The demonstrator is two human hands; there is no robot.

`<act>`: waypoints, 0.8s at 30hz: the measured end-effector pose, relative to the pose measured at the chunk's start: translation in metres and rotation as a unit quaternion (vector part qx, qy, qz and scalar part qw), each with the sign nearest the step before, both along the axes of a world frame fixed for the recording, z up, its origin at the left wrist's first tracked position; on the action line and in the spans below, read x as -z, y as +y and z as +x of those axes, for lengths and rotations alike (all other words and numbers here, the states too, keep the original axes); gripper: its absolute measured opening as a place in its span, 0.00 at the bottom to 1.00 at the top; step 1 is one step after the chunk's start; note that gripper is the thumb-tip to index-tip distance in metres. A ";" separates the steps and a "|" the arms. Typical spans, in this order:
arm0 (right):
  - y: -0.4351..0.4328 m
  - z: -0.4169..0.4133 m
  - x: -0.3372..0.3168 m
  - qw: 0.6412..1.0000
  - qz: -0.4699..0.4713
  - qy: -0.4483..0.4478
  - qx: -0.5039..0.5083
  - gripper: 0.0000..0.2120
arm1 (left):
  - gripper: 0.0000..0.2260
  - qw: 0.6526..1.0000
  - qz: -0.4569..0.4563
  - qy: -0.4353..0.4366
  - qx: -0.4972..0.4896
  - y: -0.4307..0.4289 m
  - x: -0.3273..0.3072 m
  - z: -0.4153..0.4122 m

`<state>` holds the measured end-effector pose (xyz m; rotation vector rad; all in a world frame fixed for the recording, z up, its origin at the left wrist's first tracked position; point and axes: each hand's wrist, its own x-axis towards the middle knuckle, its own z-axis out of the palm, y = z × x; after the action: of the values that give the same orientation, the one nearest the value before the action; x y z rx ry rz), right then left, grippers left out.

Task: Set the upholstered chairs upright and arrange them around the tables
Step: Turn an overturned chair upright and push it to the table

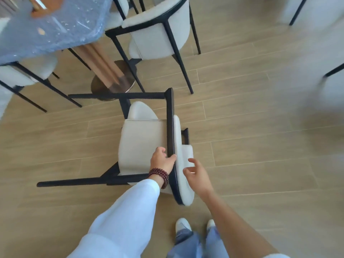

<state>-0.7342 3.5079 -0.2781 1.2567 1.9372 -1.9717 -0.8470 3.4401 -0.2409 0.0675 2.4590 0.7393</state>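
A white upholstered chair with a black frame lies tipped over on the wooden floor, its legs pointing left. My left hand, with a dark bead bracelet on the wrist, grips the black frame bar at the edge of the curved backrest. My right hand hovers open beside the backrest's white padding, fingers spread, just off its surface. A table wrapped in blue plastic film stands at the upper left on a round metal base. An upright matching chair stands next to it.
Another white chair is tucked under the table at the left. Blurred chairs show at the right edge and the top right. My feet in white shoes stand just behind the fallen chair. Open floor lies to the right.
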 end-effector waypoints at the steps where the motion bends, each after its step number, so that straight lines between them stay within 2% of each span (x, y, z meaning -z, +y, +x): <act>1: -0.003 0.000 0.009 1.000 -0.013 -0.002 0.008 0.21 | 0.26 1.000 -0.007 -0.008 -0.004 0.004 0.009 -0.002; 5: -0.008 0.001 0.050 0.999 -0.043 -0.013 0.009 0.24 | 0.40 0.998 -0.067 -0.020 -0.002 0.019 0.045 -0.005; 10: -0.014 0.006 0.098 0.998 -0.061 -0.014 -0.017 0.31 | 0.43 0.994 -0.085 -0.046 -0.054 0.029 0.089 -0.003; 13: -0.023 0.012 0.122 0.996 -0.074 -0.014 -0.052 0.38 | 0.41 0.991 -0.116 0.042 -0.051 0.033 0.111 0.000; 17: -0.041 0.020 0.151 0.992 -0.046 -0.058 -0.102 0.49 | 0.34 0.978 -0.144 0.148 -0.039 0.031 0.123 0.002; 21: -0.069 0.013 0.164 0.982 0.028 -0.094 -0.160 0.59 | 0.28 0.981 -0.126 0.149 -0.010 0.024 0.124 -0.010; 24: -0.082 0.007 0.170 0.985 0.101 -0.081 -0.113 0.52 | 0.27 0.984 -0.111 0.140 0.003 0.022 0.123 -0.015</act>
<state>-0.7272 3.4254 -0.4483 1.1380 2.1300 -1.5503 -0.8622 3.4617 -0.3643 0.1006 2.7925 0.4732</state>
